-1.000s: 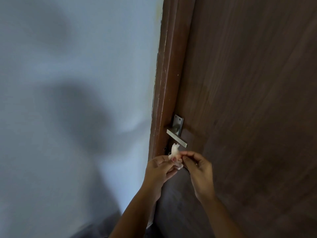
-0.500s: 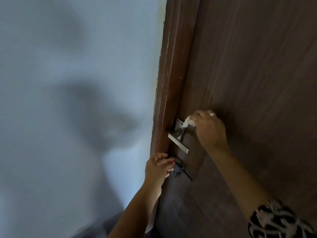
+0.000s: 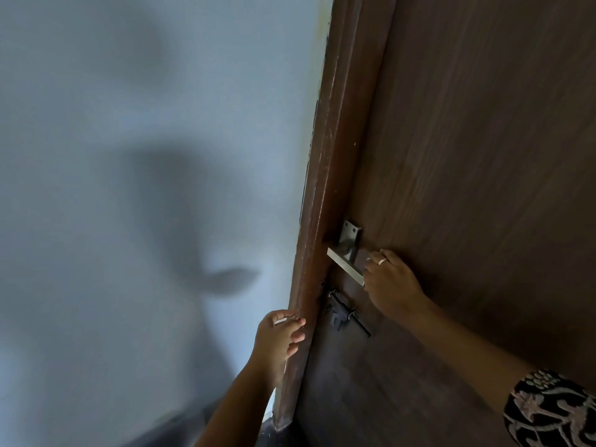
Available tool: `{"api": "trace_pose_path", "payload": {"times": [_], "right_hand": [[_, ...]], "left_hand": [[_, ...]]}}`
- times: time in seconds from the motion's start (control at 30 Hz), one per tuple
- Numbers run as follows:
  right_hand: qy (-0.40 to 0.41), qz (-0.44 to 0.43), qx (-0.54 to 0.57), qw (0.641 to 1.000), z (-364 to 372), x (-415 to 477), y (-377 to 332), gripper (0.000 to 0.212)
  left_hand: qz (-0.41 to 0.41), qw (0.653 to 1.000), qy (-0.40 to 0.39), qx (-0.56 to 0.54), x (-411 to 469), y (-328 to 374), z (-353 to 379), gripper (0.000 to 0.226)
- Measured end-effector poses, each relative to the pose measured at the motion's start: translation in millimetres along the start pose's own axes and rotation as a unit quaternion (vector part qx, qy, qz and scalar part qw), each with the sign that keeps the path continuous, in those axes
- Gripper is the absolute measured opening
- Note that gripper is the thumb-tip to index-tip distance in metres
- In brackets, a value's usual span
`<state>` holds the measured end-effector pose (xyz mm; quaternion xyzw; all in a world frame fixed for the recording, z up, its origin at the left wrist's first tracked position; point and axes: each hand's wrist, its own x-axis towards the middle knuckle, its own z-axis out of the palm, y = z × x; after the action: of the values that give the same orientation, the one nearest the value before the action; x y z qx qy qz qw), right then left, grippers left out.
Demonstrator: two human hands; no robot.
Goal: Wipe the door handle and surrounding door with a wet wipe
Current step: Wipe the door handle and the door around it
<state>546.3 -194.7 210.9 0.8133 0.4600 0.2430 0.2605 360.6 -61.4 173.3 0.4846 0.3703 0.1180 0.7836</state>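
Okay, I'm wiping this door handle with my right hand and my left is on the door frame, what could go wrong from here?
1. Your left hand rests fingertips on the door frame beside the door; if that shifts, they might get pinched.
2. Your right hand sits at the free end of the door handle; pressing there could tip the lever and unlatch it.
3. The dark latch just below could snag your knuckles or the wet wipe.

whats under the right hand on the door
The right hand covers the far end of the handle and a patch of door. No wipe shows; if held, the hand hides it.
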Motion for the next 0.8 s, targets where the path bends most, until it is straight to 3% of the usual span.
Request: {"api": "trace_pose_path", "payload": {"times": [0.1,0.17,0.27,0.37,0.43,0.57,0.6,0.63,0.73,0.77,0.8], "right_hand": [[0.003,-0.007,0.028,1.0,-15.6,2.2,5.3,0.024],[0.05,0.032,0.104,0.993,-32.8,5.8,14.4,0.022],[0.109,0.134,0.308,0.936,-53.1,24.2,18.2,0.02],[-0.009,0.195,0.474,0.859,-53.2,44.2,-3.6,0.021],[-0.084,0.222,0.443,0.864,-43.2,52.4,-22.9,0.026],[-0.114,0.302,0.398,0.859,-33.6,65.9,-36.9,0.024],[-0.132,0.323,0.424,0.836,-32.2,69.1,-34.7,0.024],[-0.156,0.353,0.477,0.789,-29.6,72.7,-30.0,0.026],[-0.267,0.431,0.668,0.545,-32.0,71.1,-13.9,0.039],[-0.3,0.422,0.689,0.508,-32.0,68.0,-9.0,0.04],[-0.314,0.406,0.702,0.494,-30.7,64.2,-5.4,0.039]], "left_hand": [[-0.005,1.0,-0.003,0.005,-1.3,-0.8,-6.6,0.021],[-0.005,1.0,-0.003,0.005,-0.3,-0.7,-8.0,0.024],[-0.009,1.0,0.004,-0.006,1.0,0.3,-5.2,0.027],[-0.017,1.0,-0.006,-0.008,1.0,1.2,4.9,0.03],[-0.016,1.0,-0.014,-0.006,1.4,0.1,12.2,0.029],[-0.019,1.0,-0.018,0.003,-0.5,-4.5,18.1,0.026],[-0.017,1.0,-0.02,0.007,-0.8,-5.8,16.8,0.026],[-0.017,1.0,-0.022,0.008,-0.9,-7.2,14.9,0.026],[-0.019,1.0,-0.012,0.004,-1.3,-8.6,8.4,0.027],[-0.022,1.0,-0.008,0.001,-1.3,-8.6,6.8,0.027],[-0.024,1.0,-0.006,0.0,-1.2,-8.8,5.4,0.027]]}}
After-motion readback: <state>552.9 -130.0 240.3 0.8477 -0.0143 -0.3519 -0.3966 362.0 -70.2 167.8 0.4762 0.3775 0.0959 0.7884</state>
